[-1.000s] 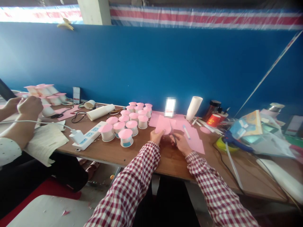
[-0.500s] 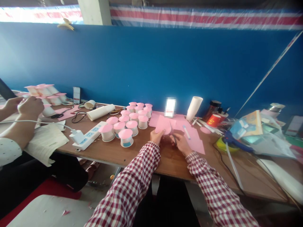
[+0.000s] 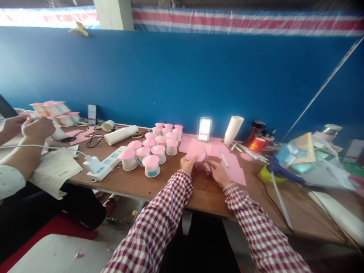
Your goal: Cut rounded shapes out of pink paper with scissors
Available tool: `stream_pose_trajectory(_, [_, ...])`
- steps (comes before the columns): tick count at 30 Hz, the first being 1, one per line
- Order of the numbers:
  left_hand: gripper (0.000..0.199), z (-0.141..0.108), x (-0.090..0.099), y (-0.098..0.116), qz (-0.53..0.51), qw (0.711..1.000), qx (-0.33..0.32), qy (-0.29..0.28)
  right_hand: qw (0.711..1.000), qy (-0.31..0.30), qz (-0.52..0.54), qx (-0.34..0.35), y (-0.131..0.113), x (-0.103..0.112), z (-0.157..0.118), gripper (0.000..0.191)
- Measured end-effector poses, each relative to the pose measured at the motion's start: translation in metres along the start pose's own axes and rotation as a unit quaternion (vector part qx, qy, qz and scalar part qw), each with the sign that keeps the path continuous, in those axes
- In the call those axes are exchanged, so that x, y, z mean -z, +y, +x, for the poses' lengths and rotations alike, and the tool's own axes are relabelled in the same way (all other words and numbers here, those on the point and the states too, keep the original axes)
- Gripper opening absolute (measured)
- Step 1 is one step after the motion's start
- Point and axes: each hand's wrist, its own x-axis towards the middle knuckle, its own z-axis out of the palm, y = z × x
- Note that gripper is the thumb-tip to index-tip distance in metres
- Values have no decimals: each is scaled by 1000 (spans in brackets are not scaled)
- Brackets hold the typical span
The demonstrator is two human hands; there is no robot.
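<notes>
My left hand (image 3: 188,164) pinches a piece of pink paper (image 3: 195,148) between thumb and fingers, above the table's front part. In my right hand (image 3: 218,172) are scissors (image 3: 209,167), the fingers closed round the handles. The blades reach up to the paper's right edge; whether they are apart is hard to make out. Behind and to the right lie more pink sheets (image 3: 235,170), with a white marker (image 3: 224,159) on them. Left of my hands stand several paper cups (image 3: 151,167) upside down or capped, each topped with a pink disc.
A power strip (image 3: 106,163) with a white charger lies left of the cups. Further left, a co-worker's hands (image 3: 38,128) work near more pink-topped cups. A white paper-cup stack (image 3: 233,130), red cup (image 3: 256,144), plastic bag (image 3: 321,159) and cables occupy the right side.
My hands, the pink paper and the scissors stay almost in the same place. The co-worker's hands on the left have shifted slightly.
</notes>
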Motion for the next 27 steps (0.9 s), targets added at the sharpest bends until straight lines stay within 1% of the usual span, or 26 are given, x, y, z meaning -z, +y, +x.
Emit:
stream_pose_trajectory(12, [33, -1, 0, 2, 3, 1000, -5, 2, 1000, -2, 2, -3, -3, 0, -1, 48])
stream_pose_trajectory(19, [34, -3, -1, 5, -5, 1000, -7, -4, 1000, 1, -9, -1, -1, 0, -1, 49])
stream_pose_trajectory(23, [35, -2, -1, 4, 1, 1000, -4, -2, 1000, -1, -6, 7, 1, 1, 0, 49])
stream_pose_trajectory(27, [34, 0, 0, 1, 8, 1000, -8, -5, 1000, -1, 2, -5, 0, 0, 0, 48])
